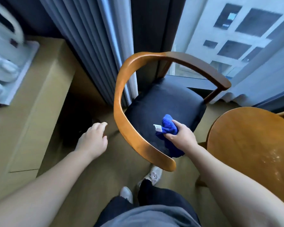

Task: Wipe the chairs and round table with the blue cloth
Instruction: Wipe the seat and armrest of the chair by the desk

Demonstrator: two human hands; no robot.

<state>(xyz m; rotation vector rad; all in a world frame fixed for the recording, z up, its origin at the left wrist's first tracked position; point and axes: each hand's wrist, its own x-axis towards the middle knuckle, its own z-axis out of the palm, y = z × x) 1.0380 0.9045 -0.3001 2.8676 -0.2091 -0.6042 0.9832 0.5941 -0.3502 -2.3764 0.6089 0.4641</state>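
On my head feed, the only container I can make out is a pale tray (25,63) at the upper left of the frame, sitting on a tan wooden ledge (44,89). It holds white rounded things, too blurred for me to name. At centre stands the chair (120,89), with a curved rail of smooth, glossy orange-brown wood that sweeps in a horseshoe from the lower centre up and across to the right. Its seat (164,102) is a dark padded cushion with a matte, slightly grainy surface. At the right edge I see the round table (246,140), of the same warm wood, with a patch of pale specks toward its lower right. Behind the chair hang grey-blue pleated curtains (95,38), and a window (236,30) fills the upper right. The blue cloth (169,128) is a deep blue, fluffy bundle, bunched up with a small white tag (158,128) sticking out on its left. It lies on the near part of the seat, just inside the rail. The right hand (181,135) grips the cloth from above, fingers curled around it. The left hand (93,140) hangs to the left of the rail over the floor, fingers loosely bent and holding nothing, apart from the chair. At the bottom centre I see light shoes (154,175) and dark trousers.
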